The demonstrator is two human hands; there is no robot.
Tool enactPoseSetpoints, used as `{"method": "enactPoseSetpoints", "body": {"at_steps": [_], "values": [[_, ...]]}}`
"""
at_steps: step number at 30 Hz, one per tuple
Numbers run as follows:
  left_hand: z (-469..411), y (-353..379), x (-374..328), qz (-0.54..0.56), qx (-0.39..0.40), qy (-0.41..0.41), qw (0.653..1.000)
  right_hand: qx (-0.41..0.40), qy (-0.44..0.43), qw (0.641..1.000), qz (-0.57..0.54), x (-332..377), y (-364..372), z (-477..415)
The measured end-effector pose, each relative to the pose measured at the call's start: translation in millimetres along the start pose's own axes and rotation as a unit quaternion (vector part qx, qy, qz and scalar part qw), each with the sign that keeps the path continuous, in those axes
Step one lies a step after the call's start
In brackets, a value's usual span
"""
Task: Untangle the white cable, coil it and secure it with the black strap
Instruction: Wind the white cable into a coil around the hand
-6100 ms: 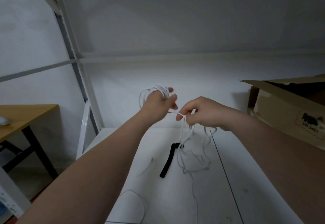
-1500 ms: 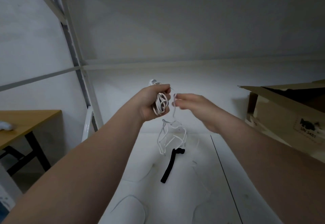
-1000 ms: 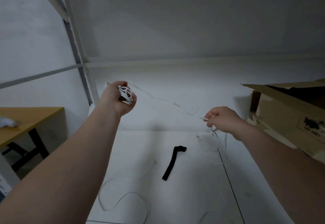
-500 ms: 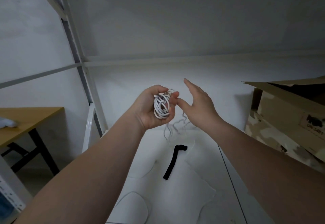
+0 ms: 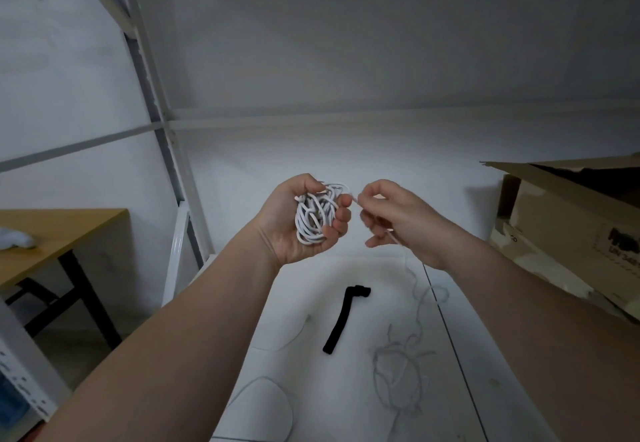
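White tabletop (image 5: 346, 407) against a pale wall, two hands working one cable above it
Left hand (image 5: 291, 226) is gripping a rough bundle of the white cable (image 5: 317, 216), fingers curling round it; right hand (image 5: 398, 223) is pinching the strand between thumb and forefinger just beside that bundle. From there the cable is trailing down to the tabletop, where loose loops are lying in a snarl to the right, with more slack curving near the front edge. Coiling looks roughly half done, I judge: the rest needs freeing and winding, and the black strap (image 5: 341, 320) is lying untouched between the loose runs, so securing is not yet begun. Counting: one cable, one strap, one cardboard box (image 5: 571, 226) at the right, one wooden desk (image 5: 52, 230) off to the left
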State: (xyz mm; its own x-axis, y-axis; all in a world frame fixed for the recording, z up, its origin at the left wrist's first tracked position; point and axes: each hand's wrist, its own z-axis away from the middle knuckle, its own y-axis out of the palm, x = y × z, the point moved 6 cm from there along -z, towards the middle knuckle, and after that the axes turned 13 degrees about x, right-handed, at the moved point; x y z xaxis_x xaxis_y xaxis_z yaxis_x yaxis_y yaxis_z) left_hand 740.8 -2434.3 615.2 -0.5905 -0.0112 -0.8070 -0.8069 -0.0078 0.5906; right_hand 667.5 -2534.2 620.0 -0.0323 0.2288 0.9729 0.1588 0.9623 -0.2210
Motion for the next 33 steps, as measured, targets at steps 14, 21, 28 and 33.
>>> {"method": "enactPoseSetpoints", "body": {"at_steps": [14, 21, 28, 33], "values": [[-11, 3, 9, -0.136, -0.113, 0.088, 0.980, -0.184, 0.023, 0.976, 0.118, 7, -9, -2], [-10, 0, 9, -0.101, -0.131, 0.094, 0.982, -0.081, 0.064, 0.995, 0.003, 1, 3, -1], [-10, -5, 7, -0.171, -0.167, 0.077, 0.968, -0.008, 0.039, 0.998, 0.041, 2, 14, -2], [-6, -24, 8, -0.203, -0.252, 0.056, 0.944, -0.045, 0.029, 0.993, 0.104, -1, 3, -2]]}}
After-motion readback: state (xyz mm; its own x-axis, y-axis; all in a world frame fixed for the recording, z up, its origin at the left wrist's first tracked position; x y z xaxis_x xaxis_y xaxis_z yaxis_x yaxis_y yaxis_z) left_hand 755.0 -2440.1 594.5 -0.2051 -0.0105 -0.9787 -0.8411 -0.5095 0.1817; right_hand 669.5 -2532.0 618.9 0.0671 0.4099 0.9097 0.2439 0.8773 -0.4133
